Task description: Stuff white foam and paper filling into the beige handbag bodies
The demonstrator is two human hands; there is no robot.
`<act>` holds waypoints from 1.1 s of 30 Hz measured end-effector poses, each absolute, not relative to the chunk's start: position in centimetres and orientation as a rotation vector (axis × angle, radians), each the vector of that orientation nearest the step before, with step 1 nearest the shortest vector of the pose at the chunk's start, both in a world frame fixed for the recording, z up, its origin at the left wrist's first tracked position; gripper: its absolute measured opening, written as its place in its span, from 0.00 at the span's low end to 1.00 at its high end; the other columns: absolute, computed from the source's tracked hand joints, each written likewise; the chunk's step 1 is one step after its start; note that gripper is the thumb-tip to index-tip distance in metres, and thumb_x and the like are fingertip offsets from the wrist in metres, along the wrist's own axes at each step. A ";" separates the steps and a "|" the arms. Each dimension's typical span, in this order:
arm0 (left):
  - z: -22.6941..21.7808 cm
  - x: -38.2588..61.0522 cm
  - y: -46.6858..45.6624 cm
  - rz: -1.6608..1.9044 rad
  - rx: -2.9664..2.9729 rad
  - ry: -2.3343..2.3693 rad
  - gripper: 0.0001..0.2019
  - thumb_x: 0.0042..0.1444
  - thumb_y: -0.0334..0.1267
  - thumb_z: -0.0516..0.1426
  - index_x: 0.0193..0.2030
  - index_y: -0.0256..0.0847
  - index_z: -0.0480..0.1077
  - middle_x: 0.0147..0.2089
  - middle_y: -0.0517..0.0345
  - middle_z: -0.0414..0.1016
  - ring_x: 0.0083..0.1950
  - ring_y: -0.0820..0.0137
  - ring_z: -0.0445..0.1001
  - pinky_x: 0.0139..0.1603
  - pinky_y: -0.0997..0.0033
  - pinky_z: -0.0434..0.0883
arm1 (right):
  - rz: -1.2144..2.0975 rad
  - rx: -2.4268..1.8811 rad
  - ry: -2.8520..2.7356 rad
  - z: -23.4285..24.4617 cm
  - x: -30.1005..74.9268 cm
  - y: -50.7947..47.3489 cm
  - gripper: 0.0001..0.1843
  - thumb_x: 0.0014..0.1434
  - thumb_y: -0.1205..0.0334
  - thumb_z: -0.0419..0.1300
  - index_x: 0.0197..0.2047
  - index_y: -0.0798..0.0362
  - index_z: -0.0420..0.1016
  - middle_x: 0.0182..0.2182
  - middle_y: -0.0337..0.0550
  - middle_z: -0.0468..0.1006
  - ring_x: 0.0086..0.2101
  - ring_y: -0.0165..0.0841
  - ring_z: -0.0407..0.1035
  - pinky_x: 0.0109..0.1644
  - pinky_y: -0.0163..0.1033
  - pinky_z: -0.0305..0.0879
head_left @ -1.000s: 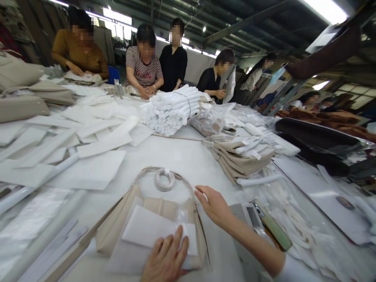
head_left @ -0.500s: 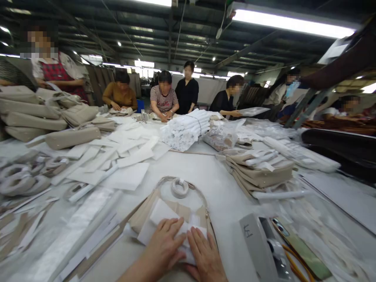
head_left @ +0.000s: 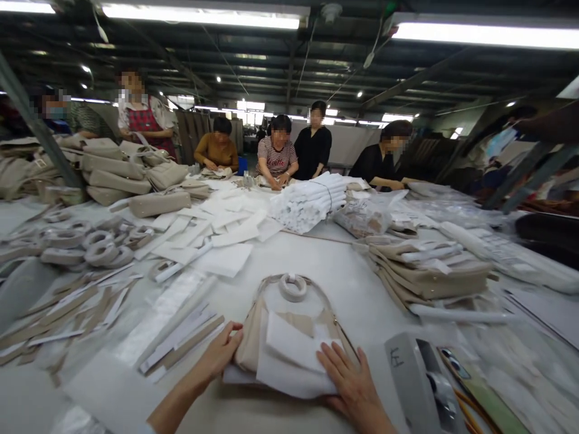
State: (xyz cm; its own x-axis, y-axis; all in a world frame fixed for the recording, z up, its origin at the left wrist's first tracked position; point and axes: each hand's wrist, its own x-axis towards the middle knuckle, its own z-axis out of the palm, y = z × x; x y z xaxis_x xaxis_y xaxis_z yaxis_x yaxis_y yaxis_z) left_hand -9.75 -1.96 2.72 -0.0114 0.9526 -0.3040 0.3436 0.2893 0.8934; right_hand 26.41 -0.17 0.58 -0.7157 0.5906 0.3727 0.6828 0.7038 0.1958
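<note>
Touching left grip [head_left: 221, 352], beige bag [head_left: 252, 345] lies under flat right grip [head_left: 350, 380].

The beige fabric handbag [head_left: 251, 346] lies on the white desk [head_left: 335, 265] before me, with a white foam sheet [head_left: 289, 355] on it. My left hand [head_left: 218, 355] is at its left edge and my right hand [head_left: 353, 386] on the sheet's right. A white coiled strap [head_left: 293, 287] lies behind, and a grey tape dispenser [head_left: 409, 377] stands to the right.

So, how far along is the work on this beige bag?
Done: white padding sheets lie on the flat beige fabric handbag. In hand: the left hand is at its left edge, the right hand presses the sheets. Left: the sheets look loose, not folded around it; the grey tape dispenser sits untouched.
</note>
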 end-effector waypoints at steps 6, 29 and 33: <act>3.5 -9.7 -5.7 0.845 0.748 1.390 0.33 0.54 0.66 0.46 0.60 0.50 0.56 0.63 0.54 0.61 0.54 0.60 0.69 0.44 0.64 0.71 | -0.416 -1.074 -2.721 2.3 26.1 -1.2 0.49 0.45 0.36 0.65 0.64 0.51 0.56 0.61 0.56 0.60 0.59 0.55 0.54 0.62 0.64 0.19; 1.4 -7.3 -6.2 0.876 1.917 1.677 0.36 0.50 0.46 0.60 0.64 0.39 0.55 0.65 0.38 0.56 0.66 0.53 0.56 0.64 0.46 0.59 | -0.078 -1.202 -2.677 1.9 14.3 -1.5 0.46 0.59 0.53 0.57 0.69 0.54 0.31 0.66 0.53 0.49 0.63 0.47 0.47 0.61 0.58 0.54; -0.5 -6.8 -6.6 0.916 2.046 1.713 0.31 0.58 0.44 0.54 0.66 0.39 0.50 0.66 0.39 0.54 0.66 0.55 0.56 0.62 0.50 0.63 | -0.011 -1.254 -2.705 2.1 13.7 -2.0 0.42 0.59 0.54 0.57 0.69 0.52 0.38 0.66 0.49 0.48 0.63 0.45 0.47 0.62 0.59 0.53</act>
State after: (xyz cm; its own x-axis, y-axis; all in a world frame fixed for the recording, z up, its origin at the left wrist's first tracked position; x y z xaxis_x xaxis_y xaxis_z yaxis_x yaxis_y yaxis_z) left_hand -6.79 -6.63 -0.48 0.0758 0.9606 0.2675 0.7561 -0.2302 0.6126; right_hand 13.73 -1.99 2.12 -0.6359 0.7576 0.1474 0.7588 0.6486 -0.0604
